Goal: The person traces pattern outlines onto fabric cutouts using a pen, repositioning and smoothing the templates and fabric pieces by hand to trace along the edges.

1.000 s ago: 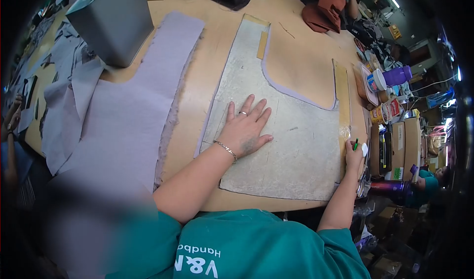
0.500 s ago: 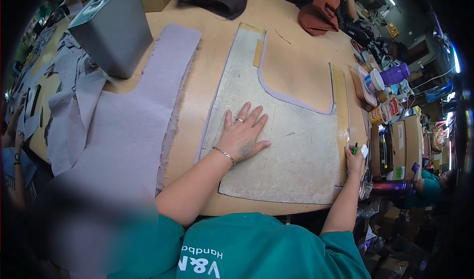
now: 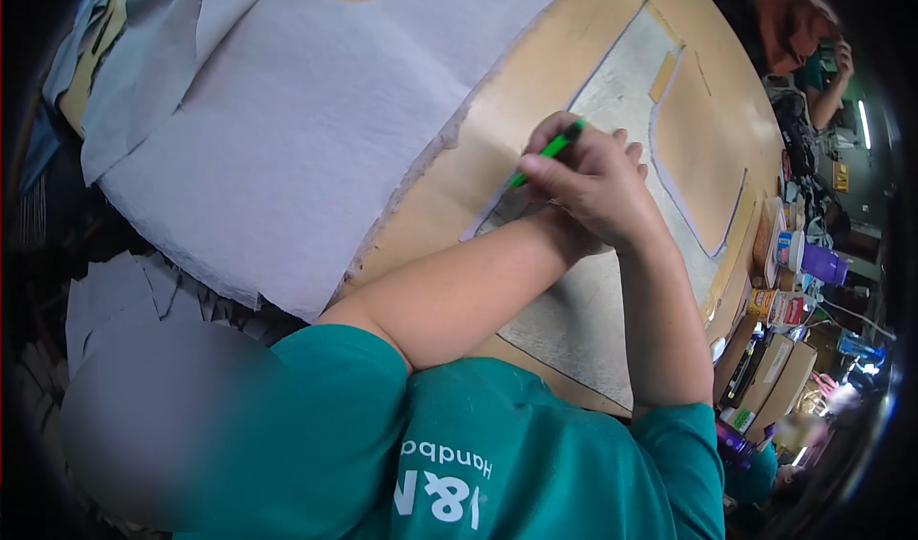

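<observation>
My right hand is closed on a green pen and crosses over my left wrist, near the left edge of the pattern template. My left hand is mostly hidden behind it; only some stretched fingertips show, resting on the template. The stiff, greyish pattern template has a curved cutout and strips of yellowish tape. A thin lilac edge of fabric shows along its left side and around the curve.
A large lilac fabric piece with frayed edges lies to the left. The wooden table extends under everything. Tubs and cardboard boxes line the right side. Another person's hand shows at the upper right.
My right hand has moved with the pen from the template's right edge across to the left, over my left wrist. The view has shifted left and tilted.
</observation>
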Available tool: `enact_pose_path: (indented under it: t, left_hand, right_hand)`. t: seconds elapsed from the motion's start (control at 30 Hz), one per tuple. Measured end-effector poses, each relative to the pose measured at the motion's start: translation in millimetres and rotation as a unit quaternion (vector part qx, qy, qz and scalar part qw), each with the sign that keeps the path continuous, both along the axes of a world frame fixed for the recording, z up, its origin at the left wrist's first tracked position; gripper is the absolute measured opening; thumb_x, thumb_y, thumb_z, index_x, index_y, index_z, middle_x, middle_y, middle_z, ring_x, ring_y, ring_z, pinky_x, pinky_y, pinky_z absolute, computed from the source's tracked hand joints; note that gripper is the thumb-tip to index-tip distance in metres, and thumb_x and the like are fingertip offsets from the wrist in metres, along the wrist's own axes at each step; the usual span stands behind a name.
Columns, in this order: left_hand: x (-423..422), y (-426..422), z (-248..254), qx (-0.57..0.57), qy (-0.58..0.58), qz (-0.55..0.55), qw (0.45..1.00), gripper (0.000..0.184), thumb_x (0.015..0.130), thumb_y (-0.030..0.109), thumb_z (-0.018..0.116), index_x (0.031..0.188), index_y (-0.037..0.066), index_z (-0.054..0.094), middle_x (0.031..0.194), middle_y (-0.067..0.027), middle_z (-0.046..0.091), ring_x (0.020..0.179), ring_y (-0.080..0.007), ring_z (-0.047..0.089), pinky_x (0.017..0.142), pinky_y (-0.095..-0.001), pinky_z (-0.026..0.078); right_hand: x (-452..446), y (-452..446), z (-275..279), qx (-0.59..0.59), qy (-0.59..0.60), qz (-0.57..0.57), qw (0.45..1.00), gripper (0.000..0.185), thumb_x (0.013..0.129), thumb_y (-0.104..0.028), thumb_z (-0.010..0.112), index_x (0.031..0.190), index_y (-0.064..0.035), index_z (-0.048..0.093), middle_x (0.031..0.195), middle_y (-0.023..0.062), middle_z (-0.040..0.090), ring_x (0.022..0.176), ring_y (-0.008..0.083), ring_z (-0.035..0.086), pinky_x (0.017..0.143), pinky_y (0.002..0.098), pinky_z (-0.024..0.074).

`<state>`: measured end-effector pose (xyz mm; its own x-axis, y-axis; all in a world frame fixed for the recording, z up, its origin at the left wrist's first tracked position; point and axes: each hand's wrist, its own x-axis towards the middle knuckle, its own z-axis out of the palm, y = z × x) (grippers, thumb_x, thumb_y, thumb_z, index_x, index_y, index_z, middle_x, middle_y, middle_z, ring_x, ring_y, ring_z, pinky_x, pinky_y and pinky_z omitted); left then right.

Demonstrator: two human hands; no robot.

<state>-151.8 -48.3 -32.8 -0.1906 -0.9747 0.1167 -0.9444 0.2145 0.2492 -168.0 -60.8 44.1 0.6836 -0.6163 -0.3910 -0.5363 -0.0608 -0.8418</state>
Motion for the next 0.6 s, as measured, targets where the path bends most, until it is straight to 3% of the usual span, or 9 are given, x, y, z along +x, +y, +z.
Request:
enact_pose_path:
  t: [0.13, 0.3, 0.4, 0.47, 0.5, 0.53, 0.6]
  left_hand:
    - [6.5, 9.0, -14.5, -0.093, 0.040, -0.001, 0.995, 0.066, 0.084, 0.046, 0.030, 0.131, 0.002, 0.020, 0.138, -0.0170, 0.014, 0.129, -0.0325, 0.011, 0.098, -0.0516, 0.023]
    - [3.8, 7.8, -14.3, -0.100, 0.073, -0.004, 0.992, 0.067, 0.083, 0.046, 0.033, 0.130, 0.001, 0.022, 0.138, -0.0178, 0.015, 0.128, -0.0338, 0.010, 0.100, -0.0513, 0.015]
    - [-1.4, 2.9, -13.8, -0.068, 0.091, -0.001, 0.994, 0.064, 0.083, 0.043, 0.035, 0.131, 0.002, 0.022, 0.137, -0.0169, 0.017, 0.129, -0.0332, 0.009, 0.101, -0.0503, 0.012]
    - [-10.6, -6.5, -13.9, -0.010, 0.077, 0.008, 0.997, 0.062, 0.083, 0.040, 0.036, 0.131, 0.003, 0.023, 0.137, -0.0161, 0.018, 0.129, -0.0326, 0.009, 0.101, -0.0499, 0.010]
    - [-18.0, -14.5, -18.5, 0.064, 0.152, 0.018, 0.986, 0.059, 0.083, 0.037, 0.035, 0.131, 0.005, 0.023, 0.137, -0.0153, 0.020, 0.128, -0.0321, 0.012, 0.102, -0.0483, 0.007]
    - [-12.4, -14.3, -14.5, 0.040, 0.138, -0.001, 0.990, 0.063, 0.081, 0.042, 0.039, 0.130, 0.005, 0.024, 0.136, -0.0134, 0.023, 0.127, -0.0313, 0.017, 0.101, -0.0507, 0.009]
    - [-6.6, -0.9, 7.1, 0.048, 0.136, 0.055, 0.988, 0.067, 0.077, 0.045, 0.047, 0.128, 0.006, 0.029, 0.135, -0.0103, 0.025, 0.126, -0.0294, 0.018, 0.098, -0.0546, 0.013]
  right_hand:
    - [9.4, -0.1, -28.8, -0.052, 0.043, 0.148, 0.987, 0.019, 0.077, -0.022, 0.060, 0.084, -0.0059, 0.052, 0.068, 0.0055, 0.056, 0.070, 0.0144, 0.055, 0.062, 0.0269, 0.0423]
    - [18.1, 8.0, -12.7, -0.139, 0.084, 0.228, 0.960, 0.017, 0.076, -0.015, 0.062, 0.083, -0.0058, 0.051, 0.070, 0.0040, 0.057, 0.069, 0.0128, 0.053, 0.062, 0.0244, 0.0419]
    - [10.6, -4.5, -17.2, -0.150, 0.082, 0.175, 0.970, 0.018, 0.075, -0.016, 0.063, 0.082, -0.0047, 0.051, 0.068, 0.0070, 0.056, 0.065, 0.0166, 0.053, 0.063, 0.0270, 0.0412]
    - [6.5, -24.7, -15.2, -0.211, 0.116, 0.122, 0.963, 0.015, 0.076, -0.012, 0.063, 0.082, -0.0068, 0.050, 0.070, 0.0008, 0.057, 0.068, 0.0099, 0.052, 0.061, 0.0226, 0.0412]
    - [4.0, -42.9, -21.0, -0.100, 0.068, 0.050, 0.991, 0.015, 0.076, -0.011, 0.062, 0.082, -0.0058, 0.049, 0.071, 0.0015, 0.056, 0.067, 0.0098, 0.050, 0.060, 0.0230, 0.0405]
    - [0.3, -60.4, -29.1, -0.127, 0.017, 0.016, 0.992, 0.017, 0.075, -0.012, 0.061, 0.081, -0.0022, 0.049, 0.068, 0.0069, 0.054, 0.061, 0.0137, 0.050, 0.058, 0.0273, 0.0413]
    - [-3.3, -103.4, -35.9, -0.177, 0.011, -0.013, 0.984, 0.017, 0.075, -0.011, 0.061, 0.083, -0.0025, 0.049, 0.067, 0.0060, 0.054, 0.061, 0.0126, 0.050, 0.056, 0.0261, 0.0415]
